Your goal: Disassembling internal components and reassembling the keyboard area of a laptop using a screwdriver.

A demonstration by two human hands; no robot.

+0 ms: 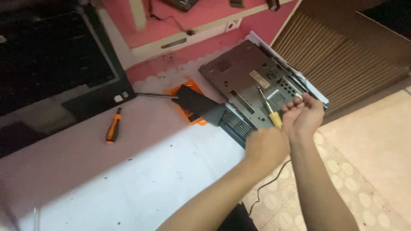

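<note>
My left hand [266, 147] is closed around the yellow handle of a screwdriver [269, 109], whose metal shaft points up onto the underside of a grey laptop [239, 72] lying upside down at the table's right edge. My right hand [302, 114] is cupped palm-up just right of the screwdriver handle, over the laptop's near corner. I cannot tell if anything small lies in the palm. A black flat part [200, 104] rests against the laptop's left side.
A small orange-and-black screwdriver [113, 126] lies on the white table [141, 171]. An orange tray [185, 112] sits under the black part, with a long metal shaft [154, 96] beside it. A dark laptop lid [51, 60] is at left. Tiled floor [364, 171] is at right.
</note>
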